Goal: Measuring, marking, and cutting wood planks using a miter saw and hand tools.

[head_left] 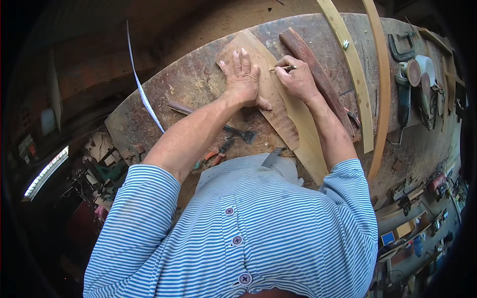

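My left hand (241, 82) lies flat with its fingers spread, pressing on a brown, angular wooden board (279, 119). That board rests on top of a paler piece of wood (312, 151), which shows along its right side and at the near end. In my right hand (300, 83) is a pencil (290, 67), pinched between thumb and fingers. The pencil's tip is at the brown board's right edge, where the paler wood begins. Part of the brown board is hidden under my left hand and wrist.
A dark reddish length of wood (318, 72) lies just right of my right hand on the workbench (166, 82). Beyond it are a pale curved strip (354, 67), an orange-brown strip (382, 79), a C-clamp (396, 52) and power tools (403, 94). Red-handled pliers (218, 157) lie by my left forearm.
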Available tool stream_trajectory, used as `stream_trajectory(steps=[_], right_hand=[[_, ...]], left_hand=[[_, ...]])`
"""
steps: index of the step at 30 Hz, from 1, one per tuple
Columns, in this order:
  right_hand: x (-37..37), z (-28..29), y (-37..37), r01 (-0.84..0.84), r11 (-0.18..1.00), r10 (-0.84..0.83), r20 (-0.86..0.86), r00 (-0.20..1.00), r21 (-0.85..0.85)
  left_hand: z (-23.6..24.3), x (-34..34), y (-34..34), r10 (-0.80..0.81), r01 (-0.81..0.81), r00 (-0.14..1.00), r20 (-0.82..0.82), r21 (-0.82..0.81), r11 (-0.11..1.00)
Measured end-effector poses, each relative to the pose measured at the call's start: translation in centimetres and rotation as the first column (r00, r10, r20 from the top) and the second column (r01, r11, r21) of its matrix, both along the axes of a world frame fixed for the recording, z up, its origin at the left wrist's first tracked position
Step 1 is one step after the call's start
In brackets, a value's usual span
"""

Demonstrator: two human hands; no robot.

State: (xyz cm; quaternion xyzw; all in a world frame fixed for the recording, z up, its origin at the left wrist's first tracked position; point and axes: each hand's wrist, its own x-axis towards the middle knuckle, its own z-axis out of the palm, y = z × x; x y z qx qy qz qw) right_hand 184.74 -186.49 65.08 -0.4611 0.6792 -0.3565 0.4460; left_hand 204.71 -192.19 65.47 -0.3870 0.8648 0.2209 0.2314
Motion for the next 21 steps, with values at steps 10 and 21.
stream_trajectory(steps=[10, 21], right_hand=[[1.0, 2.1, 12.6, 0.168, 0.985, -0.168, -0.018, 0.986, 0.031], [-0.8, 1.6, 13.7, 0.041, 0.984, -0.052, 0.059, 0.997, 0.171]], left_hand=[[0.2, -0.2, 0.0, -0.033, 0.035, 0.998, 0.062, -0.044, 0.998], [0.7, -1.0, 0.2, -0.041, 0.047, 0.984, 0.174, -0.032, 0.998]])
